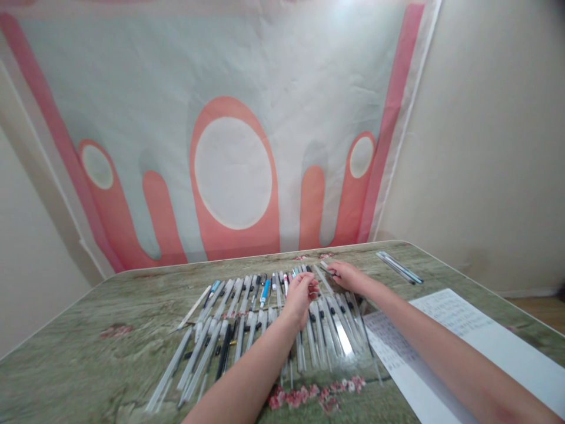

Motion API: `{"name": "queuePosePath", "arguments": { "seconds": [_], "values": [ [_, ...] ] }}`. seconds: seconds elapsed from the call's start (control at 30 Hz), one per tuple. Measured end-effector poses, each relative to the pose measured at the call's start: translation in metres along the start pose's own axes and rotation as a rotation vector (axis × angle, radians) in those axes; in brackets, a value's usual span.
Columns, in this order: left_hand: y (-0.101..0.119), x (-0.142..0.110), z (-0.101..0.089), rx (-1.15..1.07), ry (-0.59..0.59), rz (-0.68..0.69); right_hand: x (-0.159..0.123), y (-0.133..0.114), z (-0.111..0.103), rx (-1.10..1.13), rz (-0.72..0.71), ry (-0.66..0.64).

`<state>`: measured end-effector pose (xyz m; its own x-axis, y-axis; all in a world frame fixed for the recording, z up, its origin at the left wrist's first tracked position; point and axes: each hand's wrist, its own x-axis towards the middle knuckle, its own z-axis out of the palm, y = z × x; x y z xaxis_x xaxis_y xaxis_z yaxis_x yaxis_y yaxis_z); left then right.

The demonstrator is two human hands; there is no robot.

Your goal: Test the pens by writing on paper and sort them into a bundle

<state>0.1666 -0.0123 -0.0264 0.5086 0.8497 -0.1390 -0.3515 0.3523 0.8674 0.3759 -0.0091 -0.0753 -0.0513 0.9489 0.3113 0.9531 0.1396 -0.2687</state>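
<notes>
Forearms (251, 371) nearest, my right one over written paper (474, 341) | bench (57, 335): pens (251, 330) lie in two rows, far and near | my left grip (302, 297): curled above the pens, cannot tell if it holds any | my right grip (348, 275): narrow, at a slim dark piece (327, 271) by the far row's right end, held or merely touched I cannot tell

left hand (302, 294): loosely curled | right hand (345, 277): pinching | forearms (256, 359): extended

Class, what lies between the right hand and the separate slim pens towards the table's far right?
In the head view, only bare tabletop lies between the right hand and those slim pens.
</notes>
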Motion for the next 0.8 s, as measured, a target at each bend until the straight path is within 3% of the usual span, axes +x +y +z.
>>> {"name": "queuePosePath", "arguments": {
  "seconds": [0.23, 0.6, 0.8],
  "values": [
    [-0.001, 0.001, -0.003, -0.023, 0.018, 0.008, -0.003, 0.001, 0.000, -0.076, 0.091, -0.004],
    [0.000, 0.000, -0.004, -0.024, 0.028, 0.004, -0.005, -0.004, -0.012, 0.032, 0.133, 0.001],
    [0.001, -0.002, -0.004, -0.031, 0.032, 0.004, 0.000, 0.002, -0.016, 0.584, 0.305, 0.131]
  ]
}}
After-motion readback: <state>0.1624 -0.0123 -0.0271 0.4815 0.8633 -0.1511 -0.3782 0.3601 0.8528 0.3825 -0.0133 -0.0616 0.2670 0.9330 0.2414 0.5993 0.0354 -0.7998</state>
